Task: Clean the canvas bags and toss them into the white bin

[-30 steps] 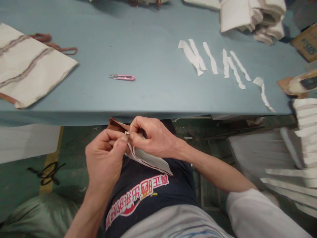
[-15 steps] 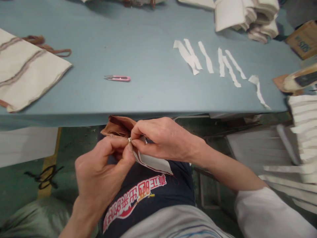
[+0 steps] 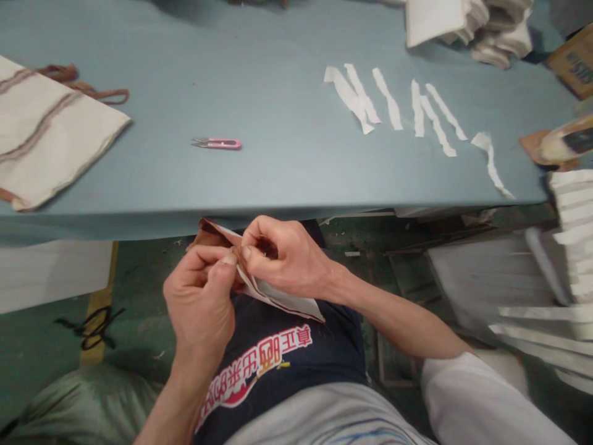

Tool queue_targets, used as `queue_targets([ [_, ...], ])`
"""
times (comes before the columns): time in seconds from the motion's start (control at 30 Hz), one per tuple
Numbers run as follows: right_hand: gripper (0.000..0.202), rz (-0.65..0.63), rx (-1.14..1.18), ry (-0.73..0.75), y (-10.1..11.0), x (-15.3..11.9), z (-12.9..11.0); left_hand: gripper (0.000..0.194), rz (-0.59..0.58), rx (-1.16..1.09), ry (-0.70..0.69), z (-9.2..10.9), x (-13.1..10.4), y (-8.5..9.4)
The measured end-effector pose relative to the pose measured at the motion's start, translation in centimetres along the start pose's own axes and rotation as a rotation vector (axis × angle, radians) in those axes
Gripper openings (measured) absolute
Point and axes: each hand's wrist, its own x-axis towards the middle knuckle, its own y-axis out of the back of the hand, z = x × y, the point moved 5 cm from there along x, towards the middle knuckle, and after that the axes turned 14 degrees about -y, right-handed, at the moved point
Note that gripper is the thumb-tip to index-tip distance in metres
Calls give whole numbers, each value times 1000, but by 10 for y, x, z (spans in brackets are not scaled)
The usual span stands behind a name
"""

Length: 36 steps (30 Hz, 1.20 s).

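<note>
Over my lap, my left hand (image 3: 201, 290) pinches the edge of a small brown and white fabric piece (image 3: 296, 304). Close against it on the right, my right hand (image 3: 287, 256) is closed on the same piece, fingertips almost touching the left ones. The brown part rises behind my fingers near the table edge, and the white part with a dark stripe hangs to the lower right. What lies right between the fingertips is too small to tell. Pink thread snips (image 3: 217, 143) lie on the blue-green table (image 3: 278, 179) in front of me.
White fabric strips (image 3: 389, 99) are spread on the table's right side. A striped white cloth bag (image 3: 55, 136) with brown cords lies at the left. Folded cloth (image 3: 440, 21) is stacked at the back right, near a cardboard box (image 3: 574, 62).
Both hands have shifted, the left a little right and the right a little left. The brown part of the fabric has turned and folded over, showing a lighter edge.
</note>
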Motion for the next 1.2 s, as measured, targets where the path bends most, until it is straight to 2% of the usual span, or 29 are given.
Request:
queue_targets([
  [0.07, 6, -27, 92, -49, -1, 0, 5, 19, 11, -91, 39, -6, -3, -3],
  [0.1, 6, -46, 113, -29, -1, -1, 6, 20, 5, -93, 32, -6, -4, -2],
  [0.17, 4, -76, 114, 72, 2, -4, 4, 19, 16, -74, 4, -2, -4, 8],
  [0.27, 6, -88, 56, 238, 10, -10, -2, 5, 8, 25, -105, 10, 9, 29],
  [0.3, 8, -85, 29, 285, 13, -12, -4, 15, -68, 73, -173, 15, 16, 31],
  [0.37, 10, -72, -21, 360, 18, -15, -8, 25, -354, 147, -319, 25, 28, 23],
  [0.43, 12, -45, -66, 399, 22, -18, -12, 18, -591, 168, -408, 30, 35, 11],
  [0.5, 13, -25, -114, 409, 26, -19, -14, 11, -679, 157, -474, 35, 40, 3],
  [0.77, 11, -37, -176, 401, 31, -18, -14, 13, -695, 179, -572, 46, 44, -8],
  [0.97, 9, -22, -184, 289, 22, -12, -15, 21, -721, 177, -422, 40, 50, -13],
  [1.2, 8, -63, -58, 249, 16, -11, -11, 24, -702, 137, -435, 35, 43, -10],
])
